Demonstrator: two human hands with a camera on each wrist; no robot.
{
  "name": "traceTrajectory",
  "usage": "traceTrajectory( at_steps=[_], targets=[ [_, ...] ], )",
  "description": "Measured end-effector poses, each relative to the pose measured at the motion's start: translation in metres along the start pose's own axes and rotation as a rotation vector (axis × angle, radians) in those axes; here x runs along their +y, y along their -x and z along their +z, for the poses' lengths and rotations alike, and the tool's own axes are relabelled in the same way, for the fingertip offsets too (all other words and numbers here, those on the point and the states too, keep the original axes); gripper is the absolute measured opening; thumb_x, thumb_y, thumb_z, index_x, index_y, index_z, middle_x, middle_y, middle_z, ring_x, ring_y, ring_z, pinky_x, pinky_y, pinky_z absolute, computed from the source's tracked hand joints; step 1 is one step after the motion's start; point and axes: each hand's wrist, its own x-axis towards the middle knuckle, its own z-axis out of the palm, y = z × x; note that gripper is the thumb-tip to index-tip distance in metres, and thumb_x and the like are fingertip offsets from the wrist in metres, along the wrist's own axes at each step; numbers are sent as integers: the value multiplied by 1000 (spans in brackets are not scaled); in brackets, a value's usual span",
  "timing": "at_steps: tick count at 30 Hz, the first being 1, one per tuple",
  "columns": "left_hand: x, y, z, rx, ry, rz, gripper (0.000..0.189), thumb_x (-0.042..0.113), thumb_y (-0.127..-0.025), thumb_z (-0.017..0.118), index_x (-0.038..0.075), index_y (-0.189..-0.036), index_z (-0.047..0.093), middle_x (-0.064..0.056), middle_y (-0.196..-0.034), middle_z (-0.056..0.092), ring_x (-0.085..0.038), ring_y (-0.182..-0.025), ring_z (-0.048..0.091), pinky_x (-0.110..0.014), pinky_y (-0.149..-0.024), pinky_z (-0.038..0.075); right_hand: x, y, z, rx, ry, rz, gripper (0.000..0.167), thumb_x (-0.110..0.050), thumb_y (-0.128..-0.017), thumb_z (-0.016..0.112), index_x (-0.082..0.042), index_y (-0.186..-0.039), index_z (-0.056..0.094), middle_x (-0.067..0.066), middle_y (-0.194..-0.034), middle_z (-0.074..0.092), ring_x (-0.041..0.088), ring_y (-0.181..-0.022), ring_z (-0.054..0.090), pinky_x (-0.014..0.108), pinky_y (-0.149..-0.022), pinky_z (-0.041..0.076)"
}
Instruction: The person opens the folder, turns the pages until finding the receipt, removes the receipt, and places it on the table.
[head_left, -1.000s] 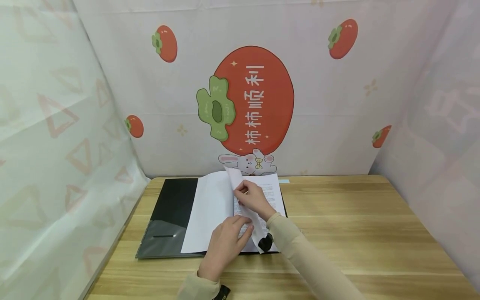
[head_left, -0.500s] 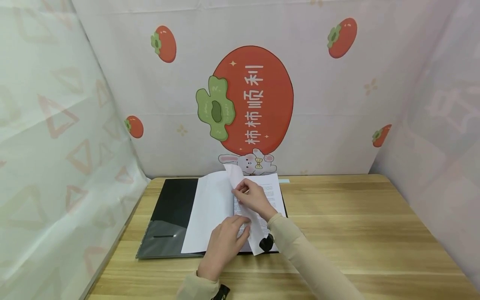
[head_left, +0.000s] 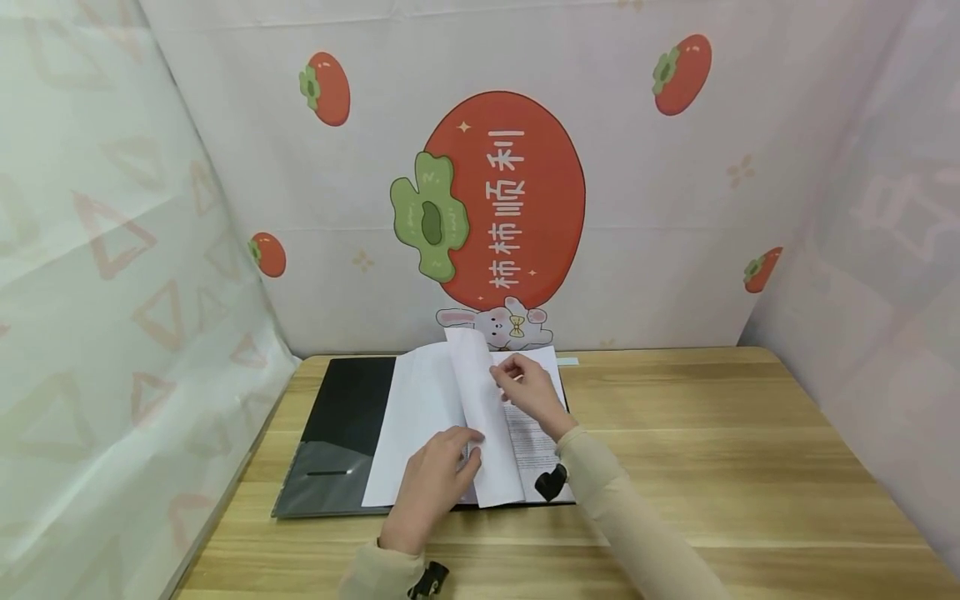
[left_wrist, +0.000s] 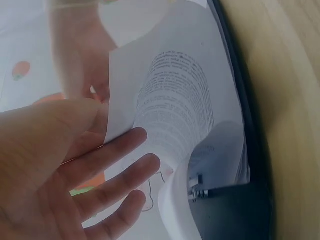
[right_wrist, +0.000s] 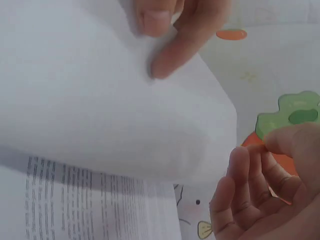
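Observation:
A black folder (head_left: pixel 358 398) lies open on the table with white printed pages (head_left: pixel 536 433) in it. One sheet (head_left: pixel 491 442) stands raised and curved near the middle, its blank side facing up in the head view. My left hand (head_left: pixel 435 479) is at the sheet's left side, fingers extended, fingertips touching its surface. My right hand (head_left: pixel 528 390) hovers over the right-hand page beside the sheet's right edge. In the right wrist view, that right hand (right_wrist: pixel 265 185) has thumb and index finger close together, with no paper visible between them. Printed text shows on the sheet's other face (left_wrist: pixel 175 90).
A clear pocket (head_left: pixel 330 475) covers the lower part of the folder's left cover. A metal fastener (left_wrist: pixel 197 189) shows by the pages. The wooden table (head_left: pixel 712 450) extends to the right. A pale blue strip (head_left: pixel 567 362) lies by the folder's upper right.
The raised sheet has swung left and shows more of its blank side. My right hand has let go of it and moved right; my left hand has shifted slightly left.

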Motion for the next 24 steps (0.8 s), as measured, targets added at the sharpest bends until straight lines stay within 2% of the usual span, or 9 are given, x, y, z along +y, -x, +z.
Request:
traceTrajectory(
  at_steps=[4,9,16,24],
  targets=[
    [-8,0,-3,-10,2,-35,14,15,-98,73,16,-111,78,1,-115,76,-14,-86,70,-31,-69,56,15,-4,-17,28,-13,38,21,-25,-105,67,-4,-105,66,11,-94,66,18,-72,65,34,-68,55],
    [-16,-1,-8,-38,14,-74,16,18,-97,77,17,-113,77,0,-115,76,-12,-84,69,-30,-66,54,32,-6,-36,70,-10,86,23,-25,-106,65,-2,-109,64,10,-97,64,19,-74,65,29,-69,51],
    [-30,0,-19,-52,18,-138,22,18,-94,81,16,-115,75,-1,-111,75,-14,-83,67,-32,-65,52,54,-2,-54,69,-77,190,30,-31,-108,62,-2,-115,63,19,-111,65,20,-83,64,40,-82,54],
    [-48,2,-29,-39,-4,-201,23,12,-94,80,13,-117,76,-5,-117,75,-15,-82,66,-33,-63,53,70,12,-68,100,-147,215,36,-31,-109,60,2,-124,61,16,-110,63,20,-85,62,32,-77,54]
  ],
)
